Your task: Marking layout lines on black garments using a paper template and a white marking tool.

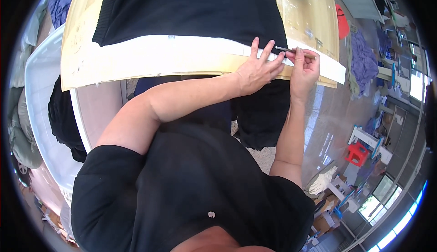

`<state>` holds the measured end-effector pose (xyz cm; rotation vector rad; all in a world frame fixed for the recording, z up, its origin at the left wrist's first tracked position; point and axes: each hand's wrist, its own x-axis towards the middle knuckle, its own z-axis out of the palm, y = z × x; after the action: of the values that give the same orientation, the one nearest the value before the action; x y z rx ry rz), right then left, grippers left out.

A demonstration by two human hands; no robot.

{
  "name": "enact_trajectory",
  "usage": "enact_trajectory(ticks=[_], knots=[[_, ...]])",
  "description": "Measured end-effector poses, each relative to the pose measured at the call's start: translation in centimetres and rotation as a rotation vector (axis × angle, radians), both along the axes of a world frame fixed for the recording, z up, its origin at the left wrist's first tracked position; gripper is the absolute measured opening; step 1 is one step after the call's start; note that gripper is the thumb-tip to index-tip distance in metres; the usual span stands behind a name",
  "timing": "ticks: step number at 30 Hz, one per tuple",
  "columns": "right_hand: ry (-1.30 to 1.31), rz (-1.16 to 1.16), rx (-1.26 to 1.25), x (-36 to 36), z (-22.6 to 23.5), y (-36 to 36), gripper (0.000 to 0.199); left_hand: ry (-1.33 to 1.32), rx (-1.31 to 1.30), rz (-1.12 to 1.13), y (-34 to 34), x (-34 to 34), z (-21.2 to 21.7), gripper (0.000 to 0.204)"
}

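Evidently, in the head view, the black knitted garment (195, 10) lies flat on the worktop (81, 24) with its near edge along a white strip (177, 49), perhaps because the pale ground shows that edge clearly. The left hand (256, 73) spreads its fingers wide at the garment's corner, seemingly to steady it, while the right hand's (304, 73) fingers pinch a slim tool (286, 49), whose tip is too small to judge.

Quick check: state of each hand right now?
Left hand: open, fingers spread at the near edge of the black garment.
Right hand: closed, holding a thin tool.
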<state>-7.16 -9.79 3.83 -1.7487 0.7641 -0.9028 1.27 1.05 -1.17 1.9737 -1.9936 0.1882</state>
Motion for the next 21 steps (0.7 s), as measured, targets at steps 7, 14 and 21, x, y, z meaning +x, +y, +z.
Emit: enact_trajectory(ticks=[7,14,21], knots=[[-0.107,0.074,0.074,2.6,3.3,4.5,0.011,0.04,-0.015,-0.038,0.1,0.2,-0.1,0.052],[0.007,0.166,0.007,5.5,1.7,5.2,0.01,0.018,-0.057,0.019,-0.3,-0.4,-1.7,0.042],[-0.097,0.366,0.04,9.9,3.0,8.8,0.012,1.355,-0.196,-0.262,-0.8,-0.3,-3.3,0.052]])
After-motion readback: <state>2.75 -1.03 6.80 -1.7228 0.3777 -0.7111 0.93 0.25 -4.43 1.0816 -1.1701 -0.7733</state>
